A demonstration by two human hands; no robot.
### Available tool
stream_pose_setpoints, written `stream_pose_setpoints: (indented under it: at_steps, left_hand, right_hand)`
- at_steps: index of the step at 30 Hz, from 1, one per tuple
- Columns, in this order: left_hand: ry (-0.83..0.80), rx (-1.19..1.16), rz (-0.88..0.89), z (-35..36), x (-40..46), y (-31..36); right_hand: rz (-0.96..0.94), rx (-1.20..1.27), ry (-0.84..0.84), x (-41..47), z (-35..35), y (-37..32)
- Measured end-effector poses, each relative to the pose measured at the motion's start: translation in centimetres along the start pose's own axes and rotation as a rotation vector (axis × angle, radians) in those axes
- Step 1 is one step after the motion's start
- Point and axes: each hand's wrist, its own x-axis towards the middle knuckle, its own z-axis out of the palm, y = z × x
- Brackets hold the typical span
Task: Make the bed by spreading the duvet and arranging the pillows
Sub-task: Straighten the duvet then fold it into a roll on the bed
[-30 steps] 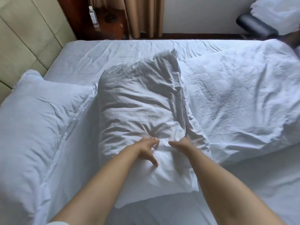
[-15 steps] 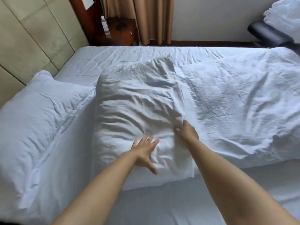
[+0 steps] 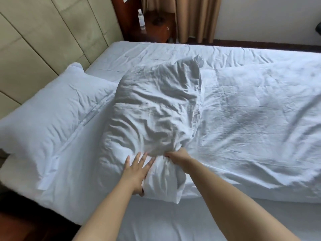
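The left hand point(image 3: 136, 168) is lying flat with its fingers spread wide, pressing on the near end of a crumpled white fabric pillow point(image 3: 152, 119) that is stretching away from both hands across the bed point(image 3: 156, 223). Just beside it, to its right, the right hand point(image 3: 175, 156) is gripping a bunched fold of the same pillow's case, its fingers curled into the cloth. Out to the left of the left hand, a second, smoother white pillow point(image 3: 46, 119) is resting against the padded beige headboard point(image 3: 43, 37). To the right of the right hand, the rumpled white duvet point(image 3: 260, 119) is lying spread over the mattress, its edge touching the gripped pillow. Far beyond both hands, a clear plastic water bottle point(image 3: 141, 20) is standing upright on a dark wooden bedside cabinet point(image 3: 156, 30), next to tan curtains point(image 3: 196, 18).
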Motion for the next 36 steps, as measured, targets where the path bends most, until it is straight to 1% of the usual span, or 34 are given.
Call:
stream_pose_setpoints:
  at_steps: [2,3,5,6,8,11,12,13,15,16,18,20,21,23,25,28,29,31,33,34,36]
  left_hand:
    - [0.053,-0.097,-0.076,-0.1,-0.9,-0.3]
    - [0.112,-0.171,-0.111,-0.6,-1.3,-0.4]
    - [0.299,-0.292,-0.144,-2.8,-2.0,-0.7]
    - [0.387,-0.336,-0.138,-4.2,-2.2,-0.6]
    - [0.503,-0.444,-0.090,-7.5,-2.6,0.6]
    - [0.666,-0.547,-0.016,-12.1,-2.7,4.7]
    - [0.672,-0.533,0.001,-13.2,-2.7,6.4]
    - [0.642,-0.496,0.023,-13.8,-2.6,8.0]
    - [0.480,-0.371,0.052,-13.4,-2.2,11.1]
    - [0.375,-0.291,0.077,-12.5,-2.0,12.3]
    - [0.125,-0.183,0.144,-9.6,-1.5,13.8]
    - [-0.106,-0.197,0.150,-6.5,-1.2,14.1]
    - [-0.161,-0.208,0.151,-5.4,-1.3,13.9]
    - [-0.156,-0.202,0.150,-4.2,-1.6,13.3]
    - [-0.137,-0.220,0.122,-4.0,-1.8,12.7]
    - [-0.074,-0.278,0.065,-4.6,-1.9,11.8]
    - [-0.038,-0.276,0.050,-4.6,-2.0,11.5]
    - [0.015,-0.246,0.018,-4.4,-2.3,10.8]
    - [0.076,-0.223,-0.044,-4.2,-2.4,10.1]
    - [0.126,-0.222,-0.087,-4.2,-2.3,9.8]
    - [0.224,-0.236,-0.175,-4.3,-2.0,9.3]
  right_hand:
    - [-0.088,0.004,-0.005,-1.3,1.3,-3.2]
    - [-0.138,0.021,-0.009,-2.2,1.7,-5.1]
    - [-0.246,0.046,0.030,-3.9,1.7,-9.2]
    - [-0.288,0.043,0.078,-4.8,1.2,-11.0]
    - [-0.377,0.007,0.187,-6.5,-0.6,-14.1]
    - [-0.504,-0.033,0.361,-9.5,-5.3,-16.4]
    - [-0.540,-0.030,0.414,-10.4,-7.1,-16.4]
    - [-0.565,-0.036,0.461,-10.8,-8.7,-15.8]
    - [-0.527,-0.097,0.527,-10.4,-11.8,-12.5]
    - [-0.435,-0.137,0.527,-9.4,-13.0,-9.9]
    - [-0.148,-0.227,0.458,-6.7,-14.6,-3.4]
    - [0.091,-0.311,0.334,-4.8,-15.0,2.4]
    - [0.145,-0.343,0.285,-4.1,-14.8,4.6]
    - [0.170,-0.426,0.242,-3.3,-14.2,7.0]
    - [0.163,-0.469,0.214,-3.2,-13.3,7.2]
    - [0.219,-0.311,0.100,-3.1,-11.5,6.4]
    - [0.180,-0.255,0.080,-3.2,-10.8,5.9]
    - [-0.040,-0.142,0.140,-3.3,-9.7,4.4]
    - [-0.238,-0.066,0.257,-4.2,-9.6,1.5]
    - [-0.305,-0.063,0.323,-4.6,-10.1,0.1]
    - [-0.363,-0.181,0.455,-5.6,-11.8,-2.0]
